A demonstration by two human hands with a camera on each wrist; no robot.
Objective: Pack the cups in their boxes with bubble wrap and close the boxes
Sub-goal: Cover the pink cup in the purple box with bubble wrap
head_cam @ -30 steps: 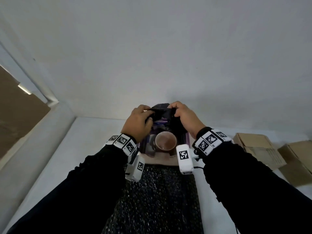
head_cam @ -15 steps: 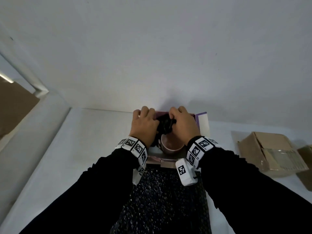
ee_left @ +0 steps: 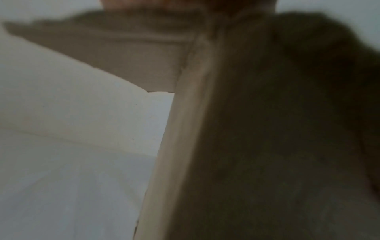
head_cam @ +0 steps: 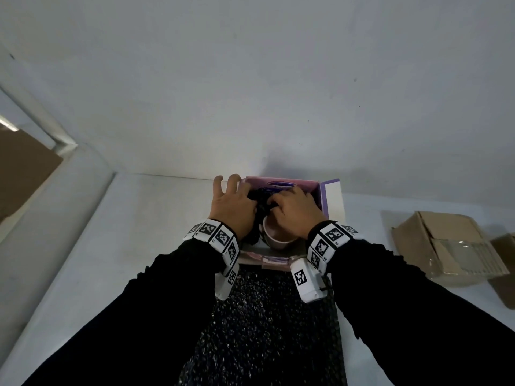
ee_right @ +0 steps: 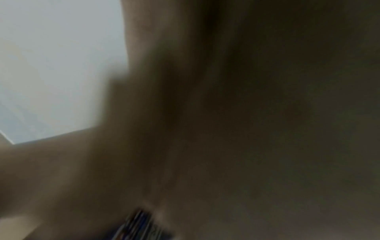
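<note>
At 6 o'clock, nearest: spare sheet (head_cam: pixel 264 330) lies flat on the counter (head_cam: pixel 139 232), its far end at the box (head_cam: pixel 323 199).
Cup (head_cam: pixel 276 240): upright inside the box, 12 o'clock.
Left hand (head_cam: pixel 231 207): fingers spread straight over the box's 9 o'clock wall (thumb hidden).
Right hand (head_cam: pixel 295 213): fingers curled on the bubble wrap (head_cam: pixel 257 196); best tucked down beside the cup.
Room: open counter toward 9 o'clock; cardboard boxes (head_cam: pixel 446 246) at 3; wall (head_cam: pixel 278 93) just behind.

Bare packing spot, room type unclear: white table (head_cam: pixel 145 218) against a blank white wall (head_cam: pixel 250 79), brown cartons (head_cam: pixel 446 246) on the right, dark bubble wrap (head_cam: pixel 264 330) laid out.
</note>
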